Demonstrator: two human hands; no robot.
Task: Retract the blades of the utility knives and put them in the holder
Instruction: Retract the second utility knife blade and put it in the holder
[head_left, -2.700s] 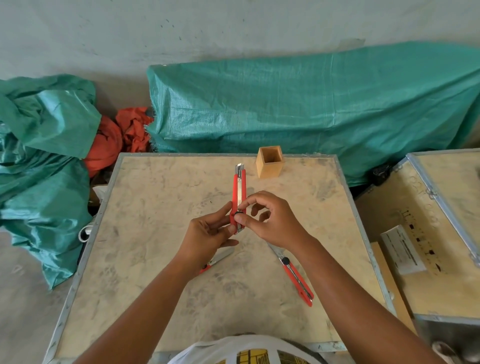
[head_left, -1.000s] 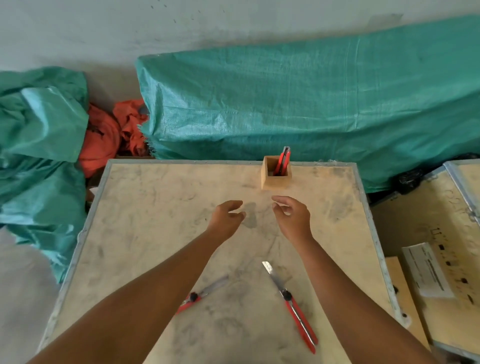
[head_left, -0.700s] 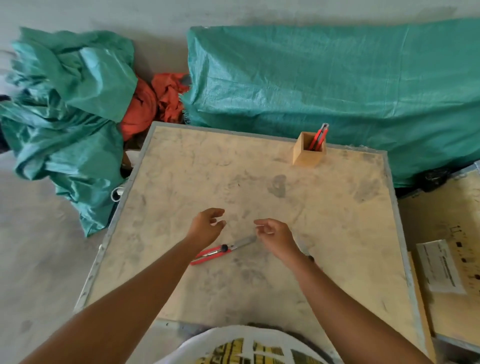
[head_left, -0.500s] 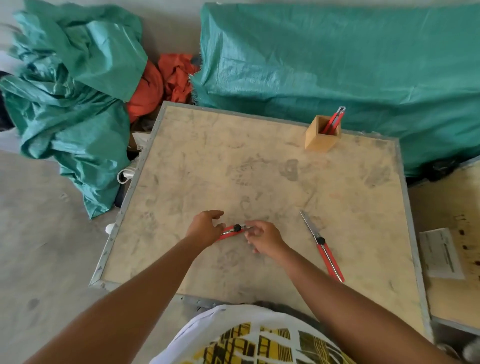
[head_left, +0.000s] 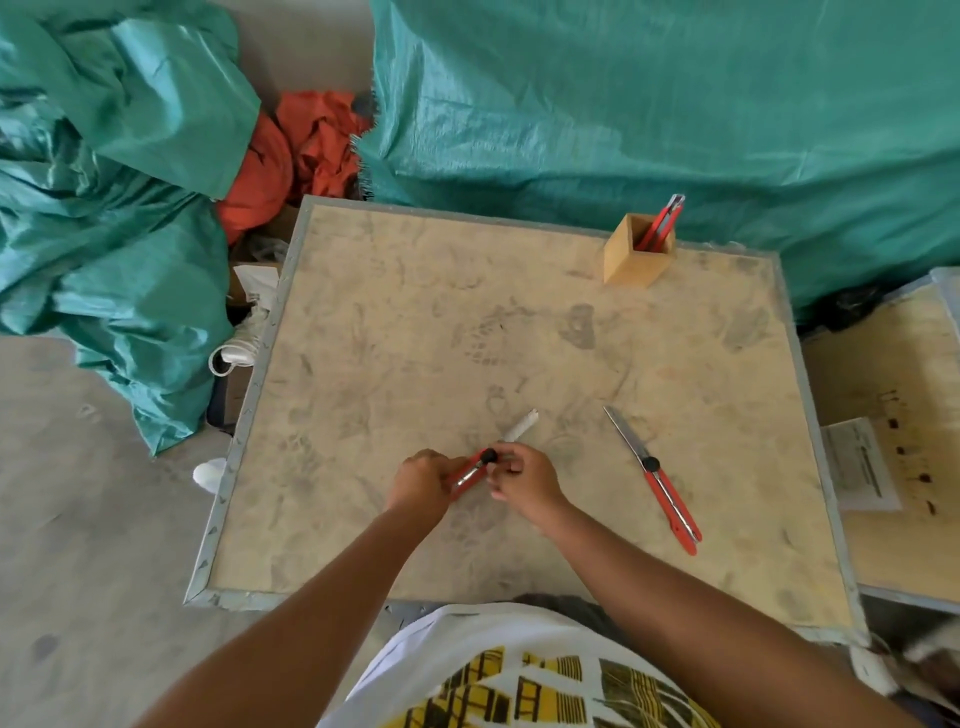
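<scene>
**A storage or warehouse corner used as a makeshift work spot**

The floor (head_left: 78, 571) is bare grey concrete, dusty and stained. Bulky goods sit under a green woven tarpaulin (head_left: 649, 104) along the far side, and more of the same sheeting lies crumpled to the left (head_left: 104, 208), with orange cloth (head_left: 291, 150) bunched between them. The tabletop (head_left: 415, 322) is a smudged plywood panel edged in metal (it looks like the lid of a shipping crate), and a second panel of the same kind (head_left: 893, 364) stands just beside it on the right, carrying a white paper label (head_left: 860, 465).
</scene>
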